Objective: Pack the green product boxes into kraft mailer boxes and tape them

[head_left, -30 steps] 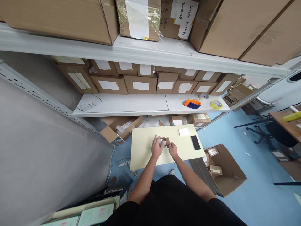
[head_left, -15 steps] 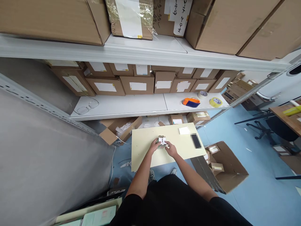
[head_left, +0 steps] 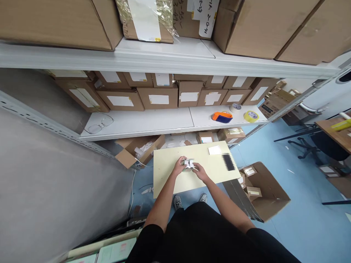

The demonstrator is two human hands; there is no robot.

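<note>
A small white-and-green box (head_left: 189, 164) is between my two hands, over the middle of the pale yellow table (head_left: 164, 179). White flaps seem to show on its top, with a dark gap between them. My left hand (head_left: 180, 166) grips the box's left side, fingers curled round it. At its right side, my right hand (head_left: 200, 171) has thumb and fingertips on the box. Farther right on the table lie a white card or pad (head_left: 214, 150) and a dark, pixelated rectangle (head_left: 228, 162).
Shelves with labelled cartons (head_left: 159, 99) stand ahead. An orange-and-blue tape dispenser (head_left: 222, 117), tape rolls (head_left: 251, 116) and glasses (head_left: 99, 125) lie on the middle shelf. An open carton (head_left: 270, 193) holding small boxes is right of the table; another open carton (head_left: 131, 149) is at left.
Both hands remain on the small box. White flaps at its top look spread wider now, with a dark gap showing. The camera view has shifted slightly.
</note>
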